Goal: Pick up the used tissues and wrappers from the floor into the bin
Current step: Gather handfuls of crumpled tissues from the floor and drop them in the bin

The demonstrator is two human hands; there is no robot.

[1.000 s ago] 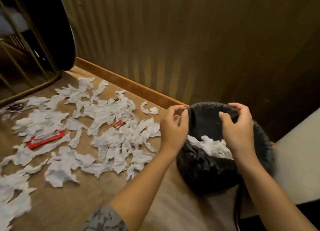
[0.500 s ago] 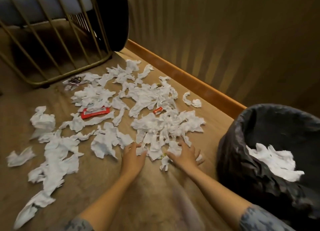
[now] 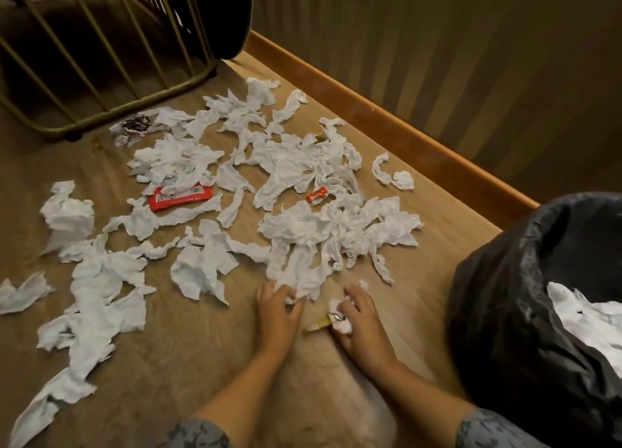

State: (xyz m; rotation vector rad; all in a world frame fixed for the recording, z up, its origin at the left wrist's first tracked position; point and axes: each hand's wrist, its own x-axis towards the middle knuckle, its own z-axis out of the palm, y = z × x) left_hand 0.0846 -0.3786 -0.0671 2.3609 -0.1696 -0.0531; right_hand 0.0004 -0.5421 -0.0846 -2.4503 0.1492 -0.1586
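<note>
Two hands are down on the wooden floor [image 3: 188,343] at the near edge of a wide scatter of white tissues [image 3: 323,232]. The left hand [image 3: 277,313] has its fingers curled into the lower edge of the biggest heap, pinching a fold of tissue. The right hand [image 3: 361,323], just beside it, grips a small crumpled wad of tissue [image 3: 341,318] with its fingers curled round it; a thin yellowish wrapper strip [image 3: 318,326] lies on the floor touching the thumb side of that hand, and whether the grip takes it in too cannot be told.

Most of the tissues lie spread from the hands out toward the wall and to the left. A flat red wrapper [image 3: 180,197] sits partly under tissue in the left middle of the mess, a small orange wrapper [image 3: 317,195] lies among the tissues nearer the centre, and a dark crinkled wrapper [image 3: 134,126] rests at the far left by the foot of a gold metal frame [image 3: 111,111].

At the right edge stands the bin [image 3: 505,330], lined with a black bag, with white tissue [image 3: 592,323] already inside. It is near the right hand but apart from it. A wooden skirting board [image 3: 387,124] runs along the striped wall [image 3: 437,43] behind the litter.
</note>
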